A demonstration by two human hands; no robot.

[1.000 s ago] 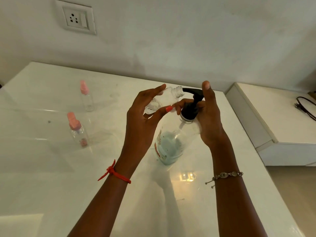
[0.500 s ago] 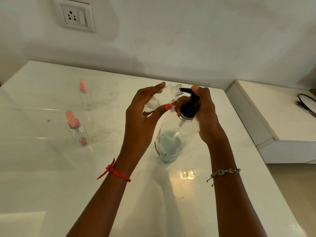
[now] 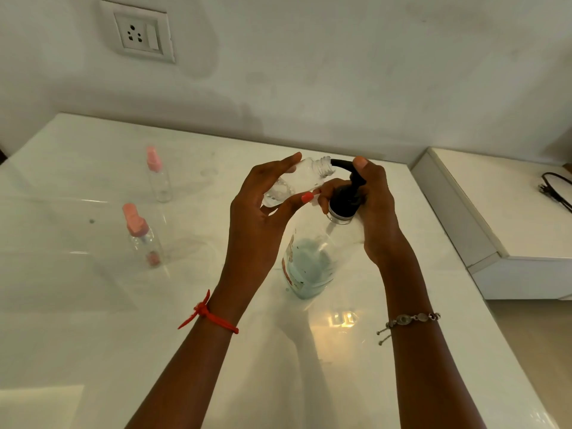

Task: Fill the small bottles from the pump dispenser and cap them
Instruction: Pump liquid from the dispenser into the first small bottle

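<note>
My left hand (image 3: pixel 263 212) holds a small clear bottle (image 3: pixel 297 181), uncapped and tilted, with its threaded mouth against the black spout of the pump dispenser (image 3: pixel 312 261). The dispenser is a clear bottle with pale blue liquid low inside and stands on the white table (image 3: pixel 93 320). My right hand (image 3: pixel 374 209) wraps the black pump head (image 3: pixel 346 196), thumb pressing on its top. Two small bottles with pink spray caps stand at the left, one nearer (image 3: pixel 144 236) and one farther (image 3: pixel 158 174).
A wall with a power socket (image 3: pixel 137 32) rises behind the table. To the right stands a lower white cabinet (image 3: pixel 510 212) with a black cable (image 3: pixel 554 188) on it. The floor shows at the far right.
My right thumb came down from raised to pressing on the pump head, and the pump sank a little. The small bottle stays at the spout.
</note>
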